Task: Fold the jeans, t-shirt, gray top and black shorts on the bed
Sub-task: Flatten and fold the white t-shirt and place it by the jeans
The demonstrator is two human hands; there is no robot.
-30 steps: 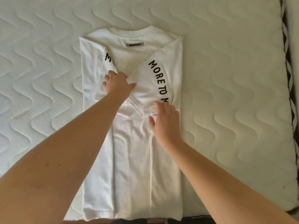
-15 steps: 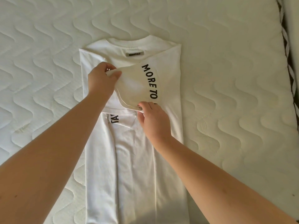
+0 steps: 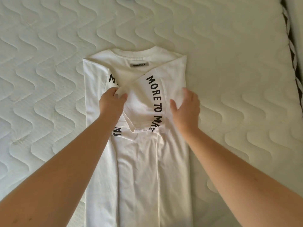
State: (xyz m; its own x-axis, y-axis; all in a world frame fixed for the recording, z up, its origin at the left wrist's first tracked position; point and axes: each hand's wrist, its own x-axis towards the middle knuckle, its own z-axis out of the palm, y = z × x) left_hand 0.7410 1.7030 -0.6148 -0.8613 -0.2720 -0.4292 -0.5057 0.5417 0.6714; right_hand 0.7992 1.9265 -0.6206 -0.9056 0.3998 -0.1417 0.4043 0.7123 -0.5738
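The left hand pinches the sleeve edge it lifted half a second ago, now laid back across the chest; the right hand has let go and rests flat, fingers spread. The t-shirt lies lengthwise on the bed (sides already in) — ready, probably, for the crosswise fold.

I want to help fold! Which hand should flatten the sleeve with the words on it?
Probably the right hand: it is open, right beside the lettered sleeve of the t-shirt. The left hand is busy pinching the sleeve's edge.
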